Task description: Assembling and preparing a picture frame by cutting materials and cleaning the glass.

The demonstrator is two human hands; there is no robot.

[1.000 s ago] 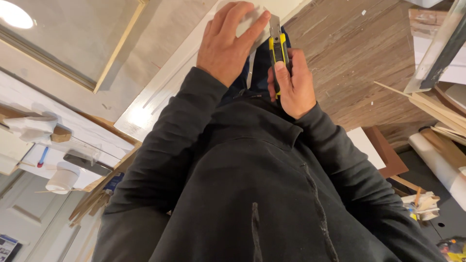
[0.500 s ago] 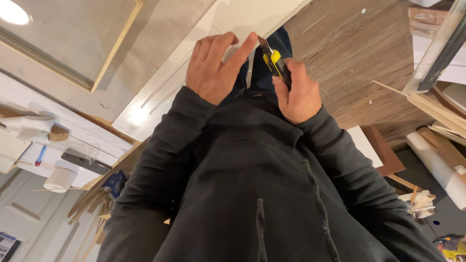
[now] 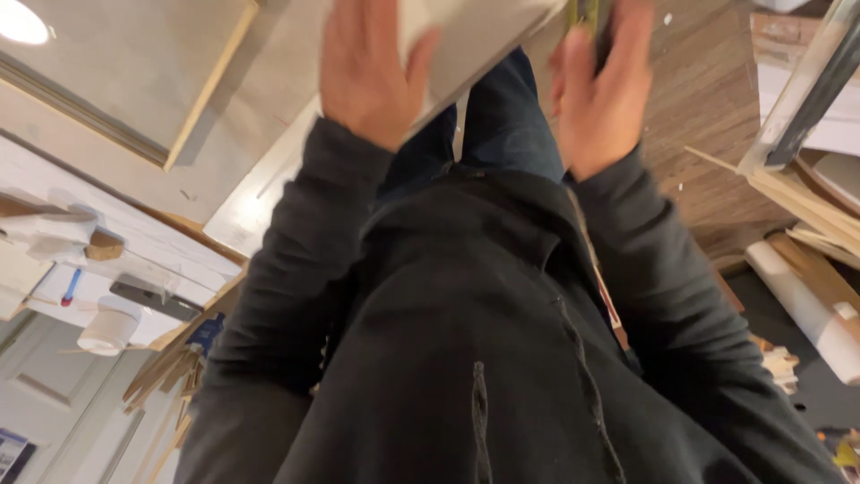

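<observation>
Two hands work at the top of your view. Your left hand point(image 3: 372, 76) lies flat, fingers together, on a pale board point(image 3: 475, 36) above your dark jeans point(image 3: 502, 134). Your right hand point(image 3: 600, 90) has its fingers clamped on a yellow-and-black utility knife point(image 3: 587, 13) at the board's edge.

- White panel point(image 3: 475, 40): a flat, pale board with a smooth face, lying at a slant across the top of the view; its upper part runs out of frame.
- Utility knife point(image 3: 591, 18): yellow and black, only a blurred sliver showing at the top edge, just right of the panel; blade cannot be made out.
</observation>
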